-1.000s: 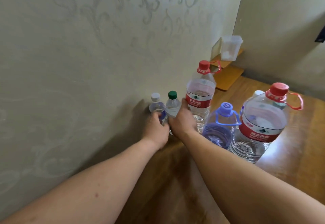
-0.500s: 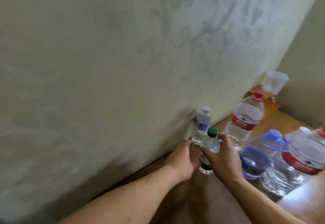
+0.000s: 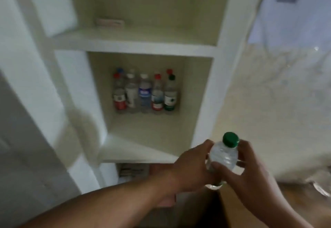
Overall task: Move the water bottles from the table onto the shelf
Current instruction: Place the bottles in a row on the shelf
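The right hand (image 3: 250,172) is wrapping its fingers round a small clear bottle (image 3: 223,158), thumb crossing the front of the ribbed plastic body and the other fingers curling behind it. The left hand (image 3: 192,165) is pressing against the bottle's other side, closed in a cupped grip, though whether it is also carrying a second bottle beneath is hard to tell, since its palm is hiding whatever sits below. The bottle is standing upright in the air, its dark green screw cap (image 3: 230,139) pointing up, probably so that it can go straight onto a flat board without turning. It is hanging just in front of and below the right edge of the white shelf (image 3: 136,48), not yet inside it.

Beyond the hands, the middle compartment is holding a row of similar bottles (image 3: 145,93) pushed to the back wall, with red, white and green caps and paper labels. That is leaving the smooth painted board in front of them bare, which looks the likely spot for this one. The frame is thick, square-edged and matte.
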The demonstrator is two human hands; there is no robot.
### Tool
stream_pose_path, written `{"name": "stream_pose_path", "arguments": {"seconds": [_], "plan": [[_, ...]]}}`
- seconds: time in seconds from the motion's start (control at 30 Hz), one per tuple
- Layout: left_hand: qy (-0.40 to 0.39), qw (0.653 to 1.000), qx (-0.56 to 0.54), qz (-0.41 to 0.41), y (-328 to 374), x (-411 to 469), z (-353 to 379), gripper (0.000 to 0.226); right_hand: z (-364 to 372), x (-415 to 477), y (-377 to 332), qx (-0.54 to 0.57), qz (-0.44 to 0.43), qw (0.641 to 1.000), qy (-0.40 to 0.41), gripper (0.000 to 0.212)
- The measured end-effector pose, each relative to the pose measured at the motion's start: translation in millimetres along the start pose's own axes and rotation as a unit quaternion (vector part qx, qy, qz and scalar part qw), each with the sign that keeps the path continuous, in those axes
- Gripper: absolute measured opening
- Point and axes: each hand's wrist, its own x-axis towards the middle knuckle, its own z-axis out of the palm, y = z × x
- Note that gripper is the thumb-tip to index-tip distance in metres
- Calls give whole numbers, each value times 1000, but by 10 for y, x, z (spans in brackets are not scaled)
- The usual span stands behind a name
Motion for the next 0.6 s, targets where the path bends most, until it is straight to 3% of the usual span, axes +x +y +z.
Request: {"name": "stream_pose_path", "arguments": {"seconds": [0.2, 0.47, 0.6], "plan": [[178, 981, 2, -78, -554, -466, -1183, 58, 1005, 545, -750, 7, -105, 990, -97, 72], [320, 930, -30, -177, -1264, -213, -1699, 50, 2312, 1187, -839, 27, 50, 977, -206, 73], [342, 915, -44, -211, -1610, -13, -1734, 52, 2841, 1434, -815, 35, 57, 974, -215, 54]]}}
